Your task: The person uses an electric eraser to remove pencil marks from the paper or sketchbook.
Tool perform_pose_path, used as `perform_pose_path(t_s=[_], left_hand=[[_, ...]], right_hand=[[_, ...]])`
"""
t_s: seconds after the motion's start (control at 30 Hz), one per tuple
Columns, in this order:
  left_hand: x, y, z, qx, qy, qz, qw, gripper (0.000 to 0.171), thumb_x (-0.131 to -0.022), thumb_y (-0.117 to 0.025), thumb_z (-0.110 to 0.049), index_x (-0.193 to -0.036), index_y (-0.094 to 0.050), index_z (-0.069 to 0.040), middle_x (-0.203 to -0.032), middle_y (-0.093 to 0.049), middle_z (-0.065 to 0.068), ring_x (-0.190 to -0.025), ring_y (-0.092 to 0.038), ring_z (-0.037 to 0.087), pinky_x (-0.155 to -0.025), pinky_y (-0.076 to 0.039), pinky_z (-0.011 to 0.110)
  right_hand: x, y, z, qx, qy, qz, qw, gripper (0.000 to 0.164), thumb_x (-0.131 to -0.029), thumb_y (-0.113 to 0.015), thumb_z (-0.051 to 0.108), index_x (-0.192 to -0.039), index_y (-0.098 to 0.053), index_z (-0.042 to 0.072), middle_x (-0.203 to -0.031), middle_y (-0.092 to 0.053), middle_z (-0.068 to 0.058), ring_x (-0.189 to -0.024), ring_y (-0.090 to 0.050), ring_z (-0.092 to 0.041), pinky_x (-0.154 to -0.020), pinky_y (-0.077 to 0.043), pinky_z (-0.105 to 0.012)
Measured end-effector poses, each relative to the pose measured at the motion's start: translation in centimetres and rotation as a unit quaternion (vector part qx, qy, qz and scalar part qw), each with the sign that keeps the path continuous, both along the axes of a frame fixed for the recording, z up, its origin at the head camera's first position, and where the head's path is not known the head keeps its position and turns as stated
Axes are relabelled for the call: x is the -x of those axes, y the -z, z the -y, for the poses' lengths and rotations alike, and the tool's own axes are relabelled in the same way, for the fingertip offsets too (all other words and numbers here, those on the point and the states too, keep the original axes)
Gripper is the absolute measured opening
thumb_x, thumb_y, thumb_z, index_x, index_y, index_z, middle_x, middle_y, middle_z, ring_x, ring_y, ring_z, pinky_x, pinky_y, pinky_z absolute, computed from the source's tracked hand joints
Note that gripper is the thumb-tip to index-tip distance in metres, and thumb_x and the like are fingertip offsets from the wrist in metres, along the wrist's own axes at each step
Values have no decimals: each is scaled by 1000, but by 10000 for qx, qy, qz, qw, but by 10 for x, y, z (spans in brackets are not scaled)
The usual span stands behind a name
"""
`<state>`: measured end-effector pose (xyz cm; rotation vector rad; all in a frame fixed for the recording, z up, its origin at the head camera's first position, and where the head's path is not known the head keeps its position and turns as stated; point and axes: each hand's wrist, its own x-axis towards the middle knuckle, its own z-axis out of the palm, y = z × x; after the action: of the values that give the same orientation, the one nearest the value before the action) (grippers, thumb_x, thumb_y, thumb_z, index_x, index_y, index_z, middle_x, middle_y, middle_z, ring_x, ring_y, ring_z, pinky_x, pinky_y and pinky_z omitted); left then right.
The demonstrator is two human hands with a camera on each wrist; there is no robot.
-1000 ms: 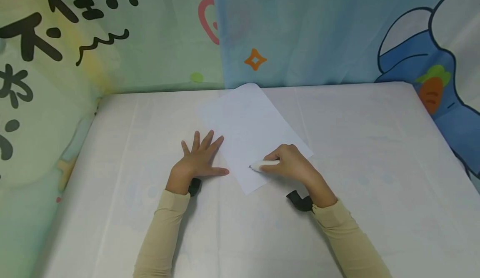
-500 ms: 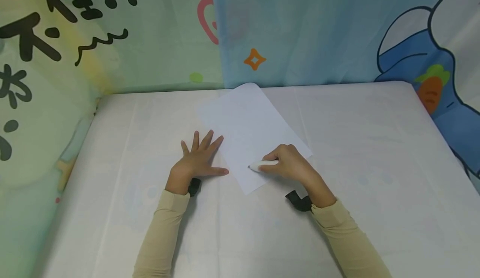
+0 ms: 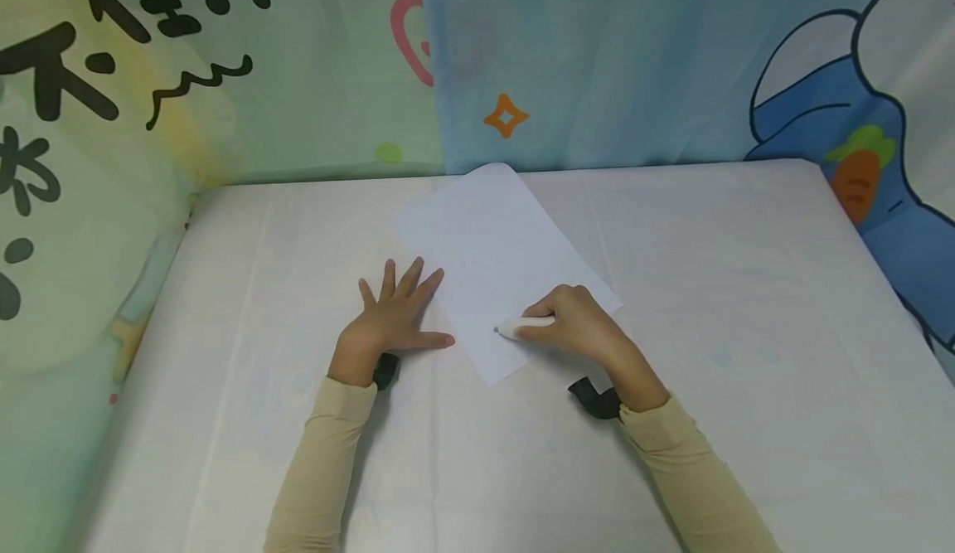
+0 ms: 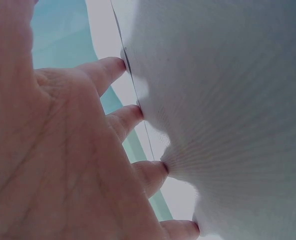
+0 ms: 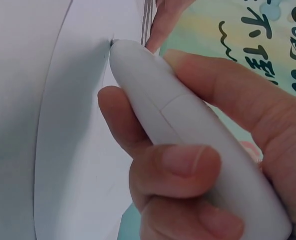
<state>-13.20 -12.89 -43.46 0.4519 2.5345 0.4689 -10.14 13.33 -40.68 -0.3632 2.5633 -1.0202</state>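
A sheet of white paper (image 3: pixel 496 230) lies turned at an angle on the white-covered table. My right hand (image 3: pixel 574 325) grips a thick white pen-shaped tool (image 5: pixel 157 100) with a small dark tip; the thumb and curled fingers wrap its smooth body. In the head view the white tool (image 3: pixel 522 327) slants left, its tip right at the paper near the lower corner. My left hand (image 3: pixel 395 317) rests with spread fingers beside the paper's left edge, index fingertip and thumb tip close to that edge. The left wrist view shows straight fingers (image 4: pixel 125 120) pressing on the white surface.
A white cloth (image 3: pixel 746 304) with faint creases covers the table. Printed fabric walls (image 3: pixel 597 64) stand along its back and sides. A black wrist mount (image 3: pixel 597 400) sits under the right wrist, another black mount (image 3: pixel 386 371) under the left.
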Motion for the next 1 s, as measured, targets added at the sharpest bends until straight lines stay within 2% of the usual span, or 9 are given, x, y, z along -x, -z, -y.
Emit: perform_pose_path(t_s=[0.3, 0.47, 0.77, 1.0], left_hand=[[-1, -2, -1, 19, 10, -5, 10000, 100, -84, -69, -54, -158, -12, -21, -164, 5, 10, -145, 20, 41, -106, 12, 72], [-1, -2, -1, 45, 11, 8, 10000, 100, -84, -69, -54, -158, -12, -21, -164, 5, 10, -145, 20, 42, -107, 12, 72], [0, -3, -1, 31, 34, 10, 10000, 99, -84, -69, -54, -158, -12, -20, -164, 6, 10, -145, 20, 42, -106, 12, 72], [-1, -4, 0, -27, 12, 37, 10000, 100, -84, -70, -53, -158, -12, -19, -164, 5, 11, -145, 20, 42, -106, 12, 72]], right_hand=[[0, -1, 1, -17, -96, 10, 10000, 26, -83, -76, 13, -101, -74, -6, -104, -71, -21, -74, -54, -14, -58, -38, -24], [0, -1, -1, -19, 31, -12, 10000, 25, -83, -76, 12, -100, -74, -7, -103, -72, -21, -71, -51, -15, -57, -36, -25], [-1, -2, 2, 0, -80, 22, 10000, 27, -84, -76, 13, -101, -74, -7, -105, -71, -21, -71, -51, -15, -56, -36, -24], [0, -3, -3, -181, 28, -35, 9998, 28, -84, -76, 15, -102, -74, -6, -106, -71, -21, -89, -63, -22, -66, -44, -25]])
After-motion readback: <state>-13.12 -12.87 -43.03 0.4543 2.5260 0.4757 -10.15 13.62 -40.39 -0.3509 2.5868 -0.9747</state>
